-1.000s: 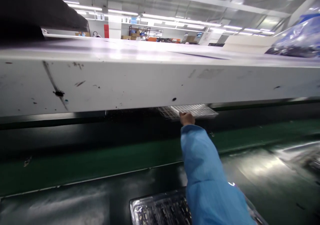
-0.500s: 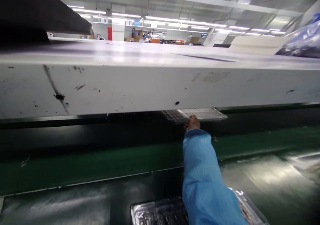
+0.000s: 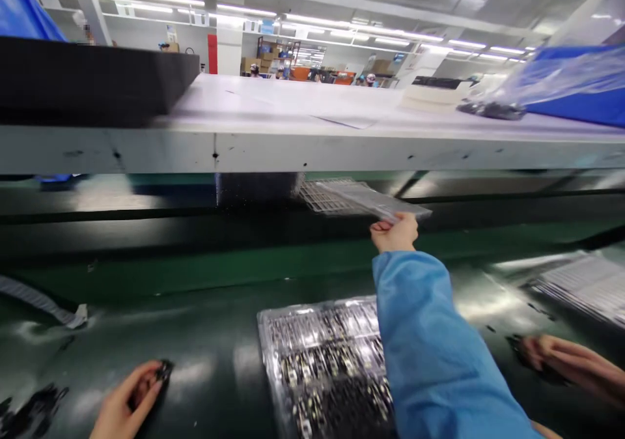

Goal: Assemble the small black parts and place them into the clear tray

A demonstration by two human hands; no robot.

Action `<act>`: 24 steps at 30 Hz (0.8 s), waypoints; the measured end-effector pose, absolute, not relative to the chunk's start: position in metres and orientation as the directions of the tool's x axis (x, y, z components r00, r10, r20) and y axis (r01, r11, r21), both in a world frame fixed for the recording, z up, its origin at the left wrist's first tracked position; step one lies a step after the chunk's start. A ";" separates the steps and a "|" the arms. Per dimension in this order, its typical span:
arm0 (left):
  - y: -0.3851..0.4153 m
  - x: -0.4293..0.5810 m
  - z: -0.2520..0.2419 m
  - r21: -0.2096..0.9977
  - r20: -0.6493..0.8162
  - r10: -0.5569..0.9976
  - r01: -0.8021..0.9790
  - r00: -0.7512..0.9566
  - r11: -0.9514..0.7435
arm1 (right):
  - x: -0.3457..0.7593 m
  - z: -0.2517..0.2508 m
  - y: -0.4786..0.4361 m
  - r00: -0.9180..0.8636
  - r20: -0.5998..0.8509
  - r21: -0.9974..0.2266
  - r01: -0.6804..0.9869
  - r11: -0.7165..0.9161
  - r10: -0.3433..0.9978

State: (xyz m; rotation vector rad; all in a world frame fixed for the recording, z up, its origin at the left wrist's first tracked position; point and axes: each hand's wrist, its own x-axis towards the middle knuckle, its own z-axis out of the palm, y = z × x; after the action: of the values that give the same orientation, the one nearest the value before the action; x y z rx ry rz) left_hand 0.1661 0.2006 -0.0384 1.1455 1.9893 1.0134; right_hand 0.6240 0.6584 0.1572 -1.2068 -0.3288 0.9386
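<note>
My right hand [image 3: 398, 230], in a blue sleeve, reaches under the white shelf and pinches the near edge of a clear plastic tray [image 3: 368, 199]. This tray overlaps a gridded tray [image 3: 325, 197] behind it. My left hand [image 3: 129, 400] is low on the left over the dark green table, its fingertips closed on a small black part [image 3: 166, 368]. Between my hands lies a clear compartment tray [image 3: 303, 354] full of small black and metallic parts. My right sleeve hides its right side.
A co-worker's hand [image 3: 540, 353] rests near black parts at right. Behind it are stacked clear trays [image 3: 586, 286]. Loose black parts [image 3: 36, 408] and a grey hose [image 3: 39, 299] lie at left. The white shelf [image 3: 273, 151] spans the view above, carrying a black box [image 3: 92, 81].
The view has tipped down, bringing my left hand, the co-worker's hand and more of the table into sight. My right hand has shifted slightly right, with the clear tray in its fingers.
</note>
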 end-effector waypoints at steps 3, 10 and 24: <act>0.200 0.167 -0.025 0.862 -0.161 0.940 0.420 -0.301 0.282 | 0.611 0.170 0.590 0.596 -0.319 -0.829 -0.553 0.088 0.737; 0.179 0.174 0.001 0.855 -0.272 0.962 0.466 0.027 0.229 | 0.566 0.169 0.434 0.402 -0.213 -0.810 -0.582 0.068 0.891; 0.110 0.182 0.113 0.334 0.620 0.780 0.871 0.086 -0.361 | 0.404 0.126 0.238 -0.224 -0.213 -0.796 -0.525 -0.301 0.951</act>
State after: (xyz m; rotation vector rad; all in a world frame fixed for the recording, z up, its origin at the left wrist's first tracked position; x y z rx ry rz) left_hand 0.1823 0.1096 0.1130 2.4004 1.8366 1.2292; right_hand 0.4039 0.2376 0.1262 -0.8607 -0.7180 1.7411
